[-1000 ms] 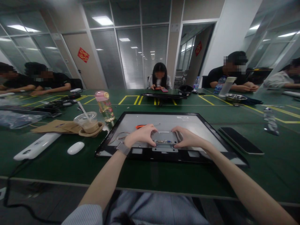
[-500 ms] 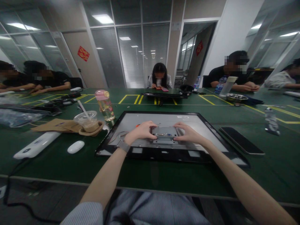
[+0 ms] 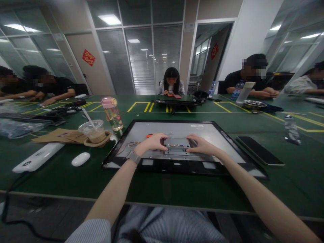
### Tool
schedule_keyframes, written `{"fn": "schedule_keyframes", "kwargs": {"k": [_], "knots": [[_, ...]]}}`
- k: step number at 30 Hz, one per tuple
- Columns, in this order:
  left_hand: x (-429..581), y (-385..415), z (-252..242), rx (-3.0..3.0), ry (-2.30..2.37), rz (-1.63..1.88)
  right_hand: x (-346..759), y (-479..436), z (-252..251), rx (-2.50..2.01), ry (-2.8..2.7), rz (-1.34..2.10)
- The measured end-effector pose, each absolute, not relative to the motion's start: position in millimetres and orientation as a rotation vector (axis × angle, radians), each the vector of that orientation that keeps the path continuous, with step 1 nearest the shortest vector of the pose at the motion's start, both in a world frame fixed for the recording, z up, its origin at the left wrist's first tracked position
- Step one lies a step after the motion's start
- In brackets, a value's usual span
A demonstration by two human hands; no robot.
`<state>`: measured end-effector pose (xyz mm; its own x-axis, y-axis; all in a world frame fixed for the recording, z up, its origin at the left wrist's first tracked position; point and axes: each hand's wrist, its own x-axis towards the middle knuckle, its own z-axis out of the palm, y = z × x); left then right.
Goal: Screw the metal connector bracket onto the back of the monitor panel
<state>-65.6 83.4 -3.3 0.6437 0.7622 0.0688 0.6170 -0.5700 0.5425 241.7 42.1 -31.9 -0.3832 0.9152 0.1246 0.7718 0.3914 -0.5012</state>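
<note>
A flat monitor panel (image 3: 222, 141) lies face down on the green table, its black frame around a pale metal back. In its near middle sits a small grey metal cover (image 3: 176, 143) with connector ports along its front. My left hand (image 3: 151, 142) grips the cover's left side, fingers curled. My right hand (image 3: 201, 144) grips its right side the same way. An orange-handled screwdriver (image 3: 149, 136) lies on the panel just behind my left hand, mostly hidden.
A black phone (image 3: 259, 151) lies right of the panel. To the left are a white mouse (image 3: 80, 159), a white device (image 3: 37, 157), an iced drink cup (image 3: 93, 130) on brown paper and a pink-capped bottle (image 3: 112, 113). Several people sit around the table.
Both hands with the grey cover have shifted a little away from me across the panel's back. The cover sits lower and flatter than one second ago.
</note>
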Motion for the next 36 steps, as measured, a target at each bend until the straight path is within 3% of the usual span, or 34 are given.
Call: {"fn": "schedule_keyframes", "kwargs": {"k": [11, 21, 36], "knots": [[-68.1, 71.6, 12.2, 2.447, 1.023, 0.465, 244.5, 39.5, -25.4, -1.42, -2.247, 0.541], [-65.3, 64.6, 16.1, 2.517, 1.021, 0.213, 238.4, 29.8, -18.3, -1.44, -2.338, 0.598], [-59.9, 57.5, 18.8, 2.561, 1.039, 0.102, 231.3, 19.4, -14.5, -1.492, -2.253, 0.654]]}}
